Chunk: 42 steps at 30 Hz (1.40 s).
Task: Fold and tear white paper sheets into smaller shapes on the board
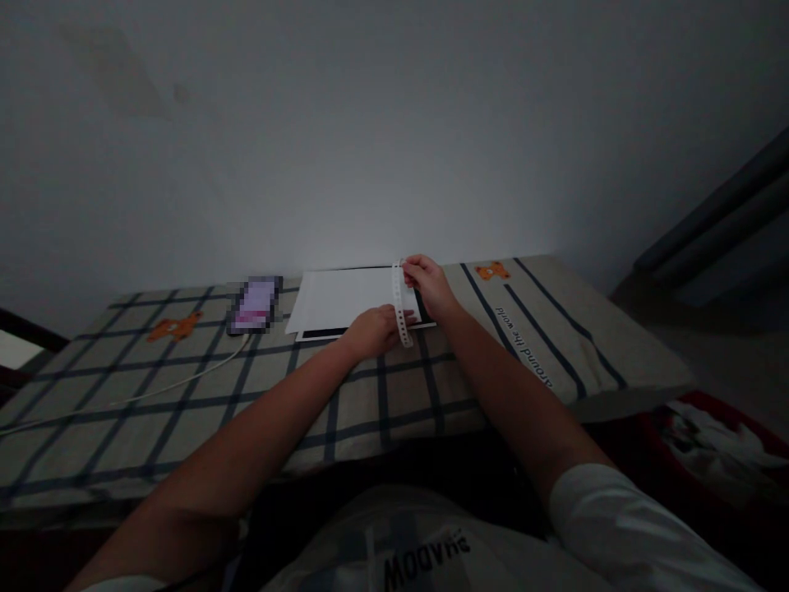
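A narrow white strip with a row of small holes (399,304) runs across the right part of a white sheet (345,292). My right hand (428,284) pinches the strip near its far end. Near the strip's lower end is my left hand (373,330), fingers closed around it, with some fingertips showing on the other side. Beneath the white sheet lies something flat and black with a white border (320,335), its edge showing at the front and right. The dim light hides finer detail of the strip.
A checked cloth (357,411) covers the table, which stands against a pale wall (394,123). To the left lies a phone (255,304) with a white cable (185,380) trailing left. A red container (708,452) holding crumpled white stuff is at the lower right.
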Tool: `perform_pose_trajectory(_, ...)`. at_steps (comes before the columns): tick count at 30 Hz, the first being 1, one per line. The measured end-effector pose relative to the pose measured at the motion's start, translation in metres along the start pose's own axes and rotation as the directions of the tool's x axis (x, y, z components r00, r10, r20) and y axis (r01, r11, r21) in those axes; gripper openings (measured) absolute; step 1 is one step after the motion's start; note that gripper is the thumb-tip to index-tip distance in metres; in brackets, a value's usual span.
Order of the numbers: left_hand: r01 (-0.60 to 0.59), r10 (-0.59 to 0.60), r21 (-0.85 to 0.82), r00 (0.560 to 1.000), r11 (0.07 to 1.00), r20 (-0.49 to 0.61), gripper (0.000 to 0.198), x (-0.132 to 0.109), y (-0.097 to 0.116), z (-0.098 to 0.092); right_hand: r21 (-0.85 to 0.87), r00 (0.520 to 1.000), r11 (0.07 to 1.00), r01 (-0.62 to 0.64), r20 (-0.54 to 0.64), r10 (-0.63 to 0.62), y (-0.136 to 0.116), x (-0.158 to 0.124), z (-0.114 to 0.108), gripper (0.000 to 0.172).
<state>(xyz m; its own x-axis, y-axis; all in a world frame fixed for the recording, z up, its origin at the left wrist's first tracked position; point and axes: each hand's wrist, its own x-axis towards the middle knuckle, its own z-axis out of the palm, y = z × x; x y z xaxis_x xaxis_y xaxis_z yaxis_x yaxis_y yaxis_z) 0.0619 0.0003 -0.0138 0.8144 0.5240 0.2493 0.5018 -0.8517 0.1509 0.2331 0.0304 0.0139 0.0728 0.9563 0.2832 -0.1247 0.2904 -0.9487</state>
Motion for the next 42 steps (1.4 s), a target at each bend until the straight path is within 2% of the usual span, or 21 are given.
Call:
perform_pose_trajectory(1, -0.031, 0.027, -0.080, 0.998, 0.996, -0.052, 0.037, -0.002, -0.003, -0.001, 0.005, 1.000, 1.000, -0.005, -0.013, 0.005, 0.001, 0.001, 0.000, 0.017)
perform_pose_trajectory(2, -0.018, -0.004, -0.165, 0.991, 0.986, -0.131, 0.036, -0.003, -0.005, -0.003, 0.015, 1.000, 1.000, -0.006, -0.025, 0.006, 0.002, 0.002, 0.000, 0.016)
perform_pose_trajectory(3, 0.015, -0.073, -0.255, 0.973, 0.967, -0.221, 0.035, -0.006, -0.007, -0.005, 0.028, 0.999, 1.000, -0.005, -0.038, 0.006, 0.003, 0.003, 0.000, 0.016)
perform_pose_trajectory(5, 0.103, -0.284, -0.466, 0.898, 0.879, -0.337, 0.035, -0.010, -0.011, -0.010, 0.045, 0.998, 0.999, -0.011, -0.067, 0.014, 0.006, 0.004, 0.001, 0.015)
perform_pose_trajectory(7, 0.127, -0.440, -0.682, 0.844, 0.720, -0.306, 0.041, -0.014, -0.012, -0.017, 0.042, 0.994, 0.999, -0.028, -0.103, 0.032, 0.008, 0.005, 0.001, 0.015)
perform_pose_trajectory(9, 0.114, -0.505, -0.803, 0.826, 0.584, -0.250, 0.041, -0.017, -0.010, -0.023, 0.009, 0.990, 0.999, -0.046, -0.132, 0.047, 0.010, 0.004, 0.002, 0.015)
perform_pose_trajectory(10, 0.108, -0.498, -0.814, 0.834, 0.571, -0.238, 0.037, -0.018, -0.009, -0.025, -0.015, 0.989, 0.999, -0.051, -0.141, 0.049, 0.010, 0.004, 0.003, 0.015)
perform_pose_trajectory(13, 0.113, -0.455, -0.779, 0.859, 0.617, -0.236, 0.031, -0.020, -0.001, -0.030, -0.080, 0.989, 0.996, -0.050, -0.144, 0.038, 0.013, 0.003, 0.006, 0.018)
perform_pose_trajectory(16, 0.116, -0.447, -0.757, 0.859, 0.643, -0.249, 0.029, -0.022, 0.006, -0.034, -0.094, 0.990, 0.995, -0.039, -0.140, 0.025, 0.014, 0.002, 0.008, 0.016)
perform_pose_trajectory(18, 0.111, -0.468, -0.759, 0.841, 0.641, -0.272, 0.028, -0.022, 0.007, -0.035, -0.108, 0.990, 0.993, -0.040, -0.138, 0.025, 0.014, 0.001, 0.008, 0.015)
perform_pose_trajectory(20, 0.093, -0.525, -0.791, 0.793, 0.605, -0.308, 0.027, -0.022, 0.005, -0.037, -0.146, 0.992, 0.988, -0.055, -0.116, 0.038, 0.014, 0.001, 0.007, 0.016)
perform_pose_trajectory(21, 0.079, -0.569, -0.813, 0.753, 0.577, -0.331, 0.028, -0.021, 0.003, -0.037, -0.174, 0.995, 0.983, -0.063, -0.091, 0.048, 0.014, 0.000, 0.007, 0.016)
perform_pose_trajectory(22, 0.065, -0.618, -0.834, 0.703, 0.548, -0.351, 0.028, -0.020, 0.000, -0.037, -0.205, 0.996, 0.976, -0.070, -0.060, 0.059, 0.014, 0.000, 0.006, 0.016)
perform_pose_trajectory(25, 0.012, -0.762, -0.881, 0.508, 0.473, -0.402, 0.031, -0.017, -0.012, -0.037, -0.283, 0.996, 0.957, -0.067, 0.043, 0.082, 0.015, -0.002, 0.005, 0.017)
perform_pose_trajectory(27, -0.031, -0.817, -0.905, 0.419, 0.424, -0.396, 0.034, -0.016, -0.020, -0.039, -0.320, 0.989, 0.946, -0.052, 0.114, 0.093, 0.015, -0.004, 0.005, 0.017)
perform_pose_trajectory(28, -0.052, -0.837, -0.919, 0.396, 0.392, -0.379, 0.035, -0.016, -0.024, -0.040, -0.334, 0.983, 0.942, -0.045, 0.156, 0.102, 0.015, -0.004, 0.006, 0.017)
perform_pose_trajectory(30, -0.091, -0.858, -0.934, 0.371, 0.346, -0.355, 0.037, -0.017, -0.028, -0.043, -0.354, 0.962, 0.934, -0.033, 0.241, 0.126, 0.015, -0.006, 0.006, 0.018)
perform_pose_trajectory(34, -0.121, -0.859, -0.940, 0.382, 0.319, -0.340, 0.037, -0.018, -0.031, -0.045, -0.360, 0.931, 0.932, -0.034, 0.327, 0.161, 0.013, -0.009, 0.008, 0.020)
perform_pose_trajectory(36, -0.109, -0.860, -0.935, 0.368, 0.337, -0.353, 0.036, -0.018, -0.031, -0.043, -0.349, 0.930, 0.936, -0.036, 0.332, 0.159, 0.013, -0.009, 0.009, 0.021)
perform_pose_trajectory(39, -0.069, -0.863, -0.918, 0.319, 0.391, -0.392, 0.038, -0.017, -0.031, -0.040, -0.338, 0.933, 0.940, -0.040, 0.324, 0.156, 0.013, -0.010, 0.009, 0.021)
perform_pose_trajectory(42, -0.071, -0.850, -0.902, 0.311, 0.425, -0.425, 0.041, -0.016, -0.032, -0.037, -0.352, 0.934, 0.936, -0.022, 0.327, 0.145, 0.013, -0.010, 0.009, 0.019)
